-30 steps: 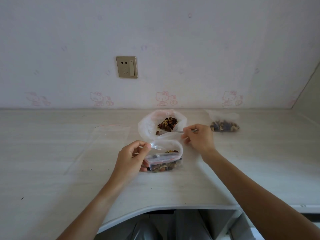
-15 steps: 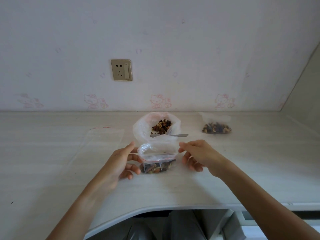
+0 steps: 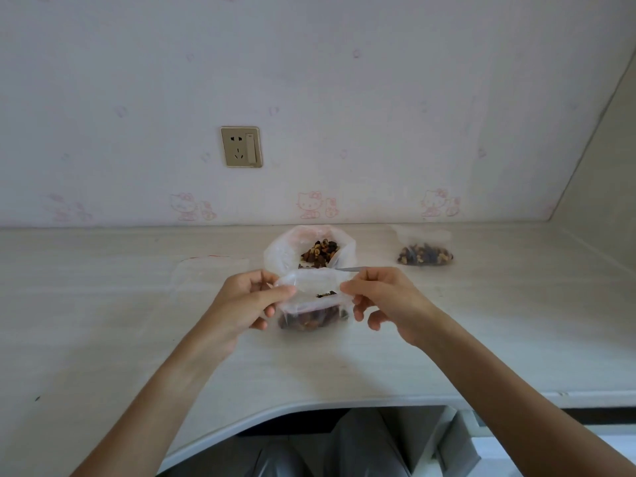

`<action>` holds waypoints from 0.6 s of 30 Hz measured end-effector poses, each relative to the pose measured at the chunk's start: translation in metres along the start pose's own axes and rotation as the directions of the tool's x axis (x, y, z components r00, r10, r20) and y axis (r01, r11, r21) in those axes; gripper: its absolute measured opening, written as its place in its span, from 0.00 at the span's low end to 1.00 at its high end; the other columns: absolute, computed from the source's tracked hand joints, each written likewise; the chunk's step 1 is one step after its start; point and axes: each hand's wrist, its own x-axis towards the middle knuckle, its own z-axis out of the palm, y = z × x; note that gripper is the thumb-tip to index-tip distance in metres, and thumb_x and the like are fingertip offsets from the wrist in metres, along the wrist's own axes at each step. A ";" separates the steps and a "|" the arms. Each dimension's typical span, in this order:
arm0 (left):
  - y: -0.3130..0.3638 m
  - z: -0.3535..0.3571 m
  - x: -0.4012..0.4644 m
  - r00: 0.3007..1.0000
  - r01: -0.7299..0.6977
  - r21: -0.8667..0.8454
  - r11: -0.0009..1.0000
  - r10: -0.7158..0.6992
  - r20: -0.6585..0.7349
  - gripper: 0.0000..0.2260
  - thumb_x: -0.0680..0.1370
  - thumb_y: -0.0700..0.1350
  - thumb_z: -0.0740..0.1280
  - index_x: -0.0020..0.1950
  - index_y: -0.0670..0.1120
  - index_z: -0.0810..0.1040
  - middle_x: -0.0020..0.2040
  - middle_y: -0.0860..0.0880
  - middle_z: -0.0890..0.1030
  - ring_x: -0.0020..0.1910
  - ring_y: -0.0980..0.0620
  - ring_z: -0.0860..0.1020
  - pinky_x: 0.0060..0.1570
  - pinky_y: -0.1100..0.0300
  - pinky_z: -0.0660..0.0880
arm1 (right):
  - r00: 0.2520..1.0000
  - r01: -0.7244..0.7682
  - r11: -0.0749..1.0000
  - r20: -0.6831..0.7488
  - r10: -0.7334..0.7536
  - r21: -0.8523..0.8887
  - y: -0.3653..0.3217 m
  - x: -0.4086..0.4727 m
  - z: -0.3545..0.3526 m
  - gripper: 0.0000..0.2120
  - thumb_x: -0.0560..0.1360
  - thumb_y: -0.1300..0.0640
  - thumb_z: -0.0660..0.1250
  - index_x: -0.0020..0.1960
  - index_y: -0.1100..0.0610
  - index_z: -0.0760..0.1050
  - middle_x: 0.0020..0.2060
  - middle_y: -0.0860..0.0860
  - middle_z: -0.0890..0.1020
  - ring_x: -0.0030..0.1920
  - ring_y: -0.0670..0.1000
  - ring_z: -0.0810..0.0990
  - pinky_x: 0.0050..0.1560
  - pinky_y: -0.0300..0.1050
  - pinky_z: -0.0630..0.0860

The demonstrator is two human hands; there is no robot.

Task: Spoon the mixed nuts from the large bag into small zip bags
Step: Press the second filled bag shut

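Observation:
A small clear zip bag [image 3: 311, 304] with mixed nuts in its bottom stands on the counter in front of me. My left hand [image 3: 246, 301] pinches the left end of its open top. My right hand [image 3: 382, 299] pinches the right end. Behind it stands the large white plastic bag [image 3: 278, 256], open, with mixed nuts [image 3: 318, 254] inside. A metal spoon [image 3: 351, 269] lies in the large bag, its handle pointing out to the right, held by no hand.
A filled small zip bag [image 3: 425, 251] lies at the back right. An empty clear zip bag [image 3: 210, 273] lies flat to the left. The pale counter [image 3: 499, 339] ends in a curved front edge near me, and a wall with a socket [image 3: 241, 147] rises behind.
My right hand let go of the spoon, left it in the large bag and came down to the small bag's right top corner. Both hands now pinch the small bag's top.

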 end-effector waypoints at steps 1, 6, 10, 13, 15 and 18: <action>0.004 0.000 0.002 0.999 -0.025 0.039 0.999 0.027 -0.043 0.07 0.72 0.43 0.80 0.43 0.46 0.82 0.30 0.50 0.76 0.27 0.56 0.72 0.25 0.62 0.70 | 0.998 0.044 0.996 -0.047 -0.048 -0.074 -0.005 -0.002 0.001 0.08 0.76 0.63 0.72 0.39 0.61 0.77 0.31 0.54 0.79 0.28 0.52 0.79 0.23 0.42 0.68; 0.023 0.004 0.008 0.936 -0.210 0.407 0.889 0.303 -0.178 0.08 0.69 0.36 0.73 0.37 0.48 0.78 0.24 0.54 0.75 0.22 0.58 0.70 0.26 0.66 0.67 | 0.938 0.179 0.859 -0.181 -0.297 -0.480 -0.027 -0.012 0.009 0.10 0.69 0.64 0.68 0.33 0.58 0.69 0.23 0.53 0.73 0.20 0.51 0.77 0.21 0.39 0.67; 0.032 0.009 0.005 0.916 -0.168 0.710 0.684 0.375 -0.144 0.05 0.70 0.45 0.72 0.38 0.54 0.77 0.30 0.55 0.79 0.33 0.58 0.77 0.30 0.60 0.67 | 0.893 0.197 0.768 -0.211 -0.397 -0.609 -0.028 -0.010 0.011 0.16 0.67 0.67 0.65 0.29 0.57 0.60 0.25 0.53 0.66 0.26 0.64 0.78 0.27 0.43 0.64; 0.034 0.016 0.002 0.955 -0.096 0.795 0.599 0.280 -0.096 0.07 0.77 0.48 0.65 0.42 0.48 0.79 0.38 0.51 0.82 0.36 0.50 0.81 0.34 0.53 0.77 | 0.967 0.065 0.888 -0.191 -0.168 -0.455 -0.026 -0.004 0.005 0.13 0.73 0.66 0.65 0.33 0.59 0.65 0.27 0.56 0.75 0.25 0.59 0.83 0.23 0.42 0.71; 0.032 0.016 0.001 0.995 -0.050 0.568 0.822 0.089 -0.042 0.10 0.79 0.47 0.66 0.45 0.41 0.81 0.39 0.46 0.83 0.32 0.51 0.83 0.36 0.49 0.84 | 0.996 -0.038 0.964 -0.086 0.016 -0.264 -0.022 -0.003 -0.002 0.07 0.76 0.64 0.65 0.40 0.63 0.72 0.30 0.56 0.79 0.29 0.58 0.85 0.25 0.45 0.78; 0.027 0.011 0.000 0.976 0.134 0.095 0.986 -0.147 0.158 0.14 0.80 0.52 0.72 0.53 0.41 0.85 0.45 0.42 0.84 0.38 0.51 0.84 0.39 0.50 0.84 | 0.989 -0.124 0.987 0.088 0.116 0.100 -0.011 -0.002 -0.012 0.08 0.79 0.59 0.67 0.53 0.64 0.78 0.35 0.57 0.82 0.35 0.59 0.85 0.30 0.47 0.80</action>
